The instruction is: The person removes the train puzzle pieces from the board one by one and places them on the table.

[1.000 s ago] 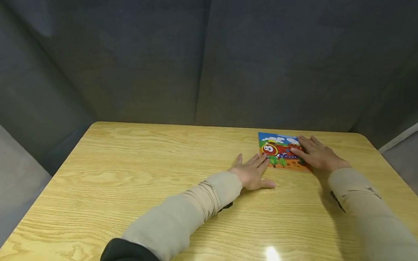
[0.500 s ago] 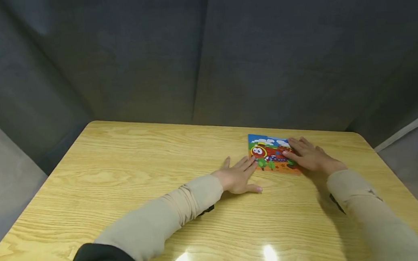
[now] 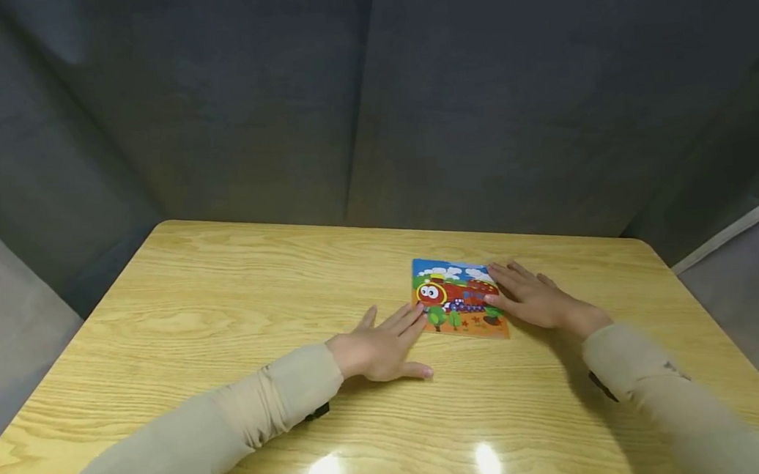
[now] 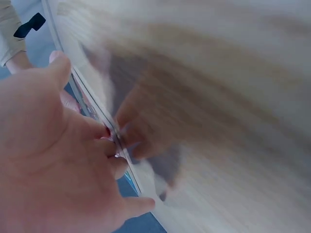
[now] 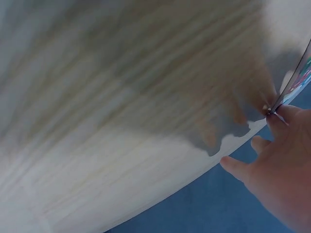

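Observation:
A flat, square picture board (image 3: 459,297) with a red cartoon train, clouds and trees lies on the wooden table. At its left edge, my left hand (image 3: 383,347) touches it with outstretched fingers, thumb apart on the near side. My right hand (image 3: 532,296) rests against the right edge, its thumb over the picture and its fingers extended. From the left wrist view, the left palm (image 4: 63,155) faces the camera and the fingertips meet the board's thin edge. In the right wrist view, fingers of the right hand (image 5: 286,160) touch the board's corner (image 5: 302,77).
The light wooden table (image 3: 225,299) extends to the left and in front of the board. Dark grey cloth (image 3: 265,113) hangs behind its far edge, with more cloth on both sides. Bright light reflections (image 3: 490,468) show on the near tabletop.
The picture board has slid left and a little nearer to me across the table. Both hands have moved along with it, keeping to its left and right edges.

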Tool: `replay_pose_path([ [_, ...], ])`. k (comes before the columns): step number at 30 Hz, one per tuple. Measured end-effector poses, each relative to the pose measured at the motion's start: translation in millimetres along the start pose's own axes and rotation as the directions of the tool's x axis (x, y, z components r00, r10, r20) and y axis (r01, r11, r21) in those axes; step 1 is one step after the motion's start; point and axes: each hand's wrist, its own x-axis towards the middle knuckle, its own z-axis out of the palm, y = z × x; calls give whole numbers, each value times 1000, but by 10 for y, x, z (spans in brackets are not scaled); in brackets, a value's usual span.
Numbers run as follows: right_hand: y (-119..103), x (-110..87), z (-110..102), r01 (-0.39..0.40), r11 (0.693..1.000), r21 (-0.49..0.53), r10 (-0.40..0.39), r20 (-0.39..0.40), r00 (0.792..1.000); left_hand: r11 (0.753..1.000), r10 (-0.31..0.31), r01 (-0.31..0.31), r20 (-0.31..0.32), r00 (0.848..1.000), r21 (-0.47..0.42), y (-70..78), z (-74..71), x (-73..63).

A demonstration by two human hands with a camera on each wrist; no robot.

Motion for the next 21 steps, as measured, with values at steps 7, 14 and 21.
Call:
replay_pose_path([
  [7,-224,-65,110,40,999,-5,-40,-5,999,1000,12,-13,-29,999,-7,-64,138,-316],
  [14,-459,-158,191,117,993,7,-117,-16,993,996,60,-63,-57,997,-58,-107,233,-673],
  [21,-603,-239,287,164,987,3,-164,-18,986,991,101,-110,-111,989,-78,-158,400,-933],
])
